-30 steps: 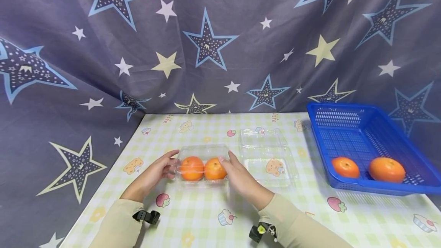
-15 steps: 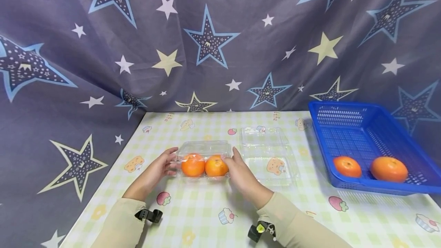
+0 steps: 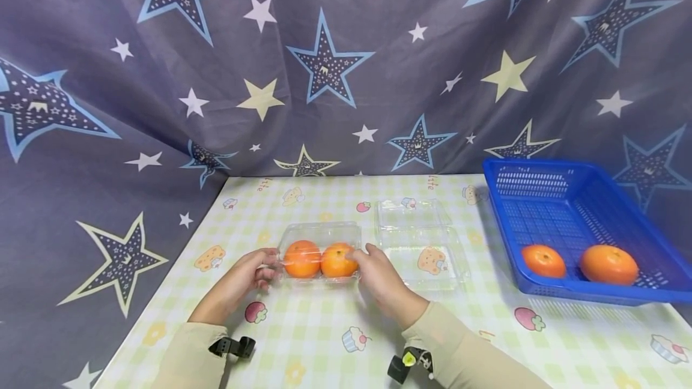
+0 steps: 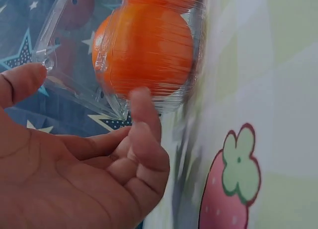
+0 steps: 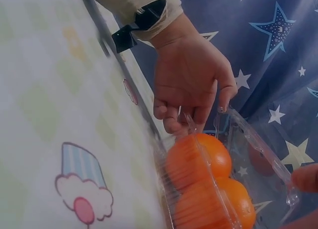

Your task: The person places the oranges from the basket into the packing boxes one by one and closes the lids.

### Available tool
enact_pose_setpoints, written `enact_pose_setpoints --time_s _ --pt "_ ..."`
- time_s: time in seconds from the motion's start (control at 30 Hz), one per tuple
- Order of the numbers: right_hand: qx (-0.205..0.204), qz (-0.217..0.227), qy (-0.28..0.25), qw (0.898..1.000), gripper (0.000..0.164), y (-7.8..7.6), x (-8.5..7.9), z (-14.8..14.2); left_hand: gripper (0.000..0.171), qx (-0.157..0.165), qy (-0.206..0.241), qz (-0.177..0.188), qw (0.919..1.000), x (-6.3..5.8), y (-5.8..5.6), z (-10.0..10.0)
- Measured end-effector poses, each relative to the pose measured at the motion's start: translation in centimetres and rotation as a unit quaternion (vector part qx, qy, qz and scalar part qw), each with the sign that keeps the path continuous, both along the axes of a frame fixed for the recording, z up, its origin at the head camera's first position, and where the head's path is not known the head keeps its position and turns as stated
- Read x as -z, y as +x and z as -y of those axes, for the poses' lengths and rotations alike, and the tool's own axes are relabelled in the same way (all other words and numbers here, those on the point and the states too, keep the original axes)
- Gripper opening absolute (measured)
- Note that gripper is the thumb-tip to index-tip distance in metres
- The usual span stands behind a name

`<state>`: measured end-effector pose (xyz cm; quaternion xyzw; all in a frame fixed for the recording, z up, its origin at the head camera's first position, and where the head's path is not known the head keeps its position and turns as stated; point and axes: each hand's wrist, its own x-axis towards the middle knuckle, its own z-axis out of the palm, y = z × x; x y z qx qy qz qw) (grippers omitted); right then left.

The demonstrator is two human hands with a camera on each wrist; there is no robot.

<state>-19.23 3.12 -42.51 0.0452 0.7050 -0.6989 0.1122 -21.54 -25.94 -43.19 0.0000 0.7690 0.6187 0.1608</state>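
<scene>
A clear plastic clamshell box [image 3: 319, 232] stands on the table with two oranges [image 3: 302, 259] inside. Its lid [image 5: 256, 142] is tilted up from the base, seen edge-on in the right wrist view. My left hand [image 3: 250, 272] is at the box's left end, its thumb tip touching the lid corner [image 4: 48, 63] and its loosely bent fingers beside the base. At the other end, my right hand [image 3: 381, 281] grips the box, its thumb over the front edge; the fingers behind are mostly hidden.
A second clear clamshell [image 3: 421, 257] lies open just right of my right hand. The blue basket [image 3: 500, 239] at the far right holds two more oranges [image 3: 608, 265]. A star-patterned curtain [image 3: 335, 137] stands behind the checked tablecloth [image 3: 303, 329].
The left hand has shifted slightly down at the box's end, its fingers lower on the side. The right hand stays at the right end; the oranges remain inside.
</scene>
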Motion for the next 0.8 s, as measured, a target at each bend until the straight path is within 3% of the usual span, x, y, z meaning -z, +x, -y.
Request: enact_pose_setpoints --time_s 0.4,0.67,0.8 --pt "-0.015 -0.014 -0.031 0.999 0.081 0.0 0.7 0.3 0.040 0.021 0.076 0.000 0.9969 1.3 -0.1 0.7" --pt "-0.014 -0.034 0.024 0.999 0.079 0.2 1.6 0.8 0.022 0.067 0.129 0.029 0.9890 2.7 -0.6 1.7" --pt "-0.018 -0.046 0.054 0.997 0.079 0.3 1.8 0.9 0.013 0.088 0.144 0.024 0.9853 3.3 -0.8 2.1"
